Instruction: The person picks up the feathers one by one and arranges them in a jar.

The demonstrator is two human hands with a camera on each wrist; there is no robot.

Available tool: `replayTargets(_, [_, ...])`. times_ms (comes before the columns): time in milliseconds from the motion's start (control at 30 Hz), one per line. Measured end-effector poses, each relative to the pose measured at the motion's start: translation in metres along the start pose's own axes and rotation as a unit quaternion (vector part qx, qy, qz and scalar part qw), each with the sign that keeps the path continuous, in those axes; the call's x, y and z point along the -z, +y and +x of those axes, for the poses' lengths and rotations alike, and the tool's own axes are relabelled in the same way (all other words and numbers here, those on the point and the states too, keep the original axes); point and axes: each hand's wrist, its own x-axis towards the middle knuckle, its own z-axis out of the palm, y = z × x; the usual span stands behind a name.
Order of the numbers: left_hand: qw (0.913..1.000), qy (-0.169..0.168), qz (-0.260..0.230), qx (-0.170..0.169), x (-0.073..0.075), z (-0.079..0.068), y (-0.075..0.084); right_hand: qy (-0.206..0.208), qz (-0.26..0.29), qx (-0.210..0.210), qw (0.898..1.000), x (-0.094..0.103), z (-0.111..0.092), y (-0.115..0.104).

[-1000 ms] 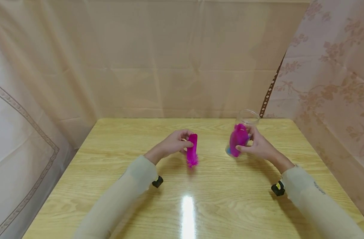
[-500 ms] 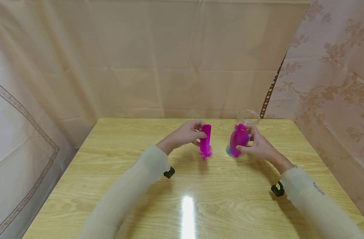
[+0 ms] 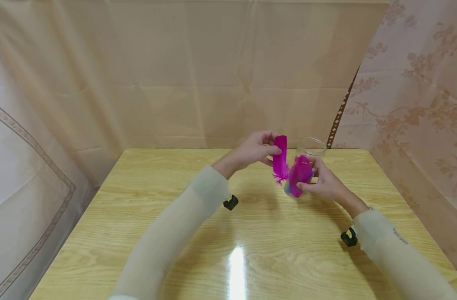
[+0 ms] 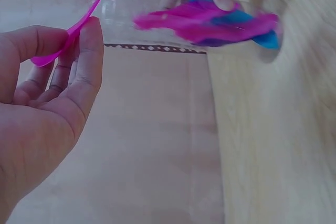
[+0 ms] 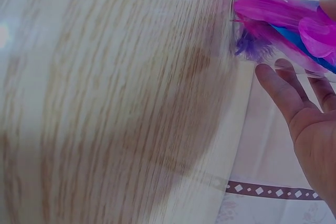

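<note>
My left hand (image 3: 254, 149) pinches a magenta feather (image 3: 279, 157) between thumb and fingers, its fluffy end hanging down. The feather is raised above the table, just left of a clear glass jar (image 3: 313, 146). Inside the jar lie several magenta, blue and purple feathers (image 5: 278, 11), pressed along its wall. My right hand (image 3: 325, 182) grips the jar from the right side, with thumb and fingers round it. The jar stands upright on the table. In the left wrist view the pinched feather (image 4: 79, 27) is apart from the jar, and its lower end leaves the frame.
The wooden table (image 3: 288, 250) reaches back to a beige curtain (image 3: 228, 75). A floral cloth (image 3: 431, 100) hangs on the right, and a white cloth (image 3: 26, 200) on the left. A bright light reflection lies near the table's front.
My left hand has moved right and upward with the magenta feather, bringing it close to the jar. My right hand and the jar have stayed in place.
</note>
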Motion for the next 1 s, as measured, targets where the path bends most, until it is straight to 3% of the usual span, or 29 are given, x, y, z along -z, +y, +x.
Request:
replayTargets(300, [0.9991,0.008,-0.003,-0.041,-0.012,0.013,0.027,-0.002,0.012,0.006,1.000,-0.001,0.000,0.000])
replayTargets(567, [0.9921,-0.003,0.067,-0.107,-0.025,0.017,0.046,-0.012,0.007,-0.003,1.000,0.000,0.000,0.002])
replayTargets(700, [0.9881,-0.001,0.074,-0.135,-0.031,0.020,0.052,-0.017,0.014,0.011,1.000,0.000,0.002,0.003])
replayTargets(1000, [0.9837,0.028,0.079,-0.159,-0.039,0.028,0.064,-0.008,0.011,0.002,1.000,0.000,-0.001,0.004])
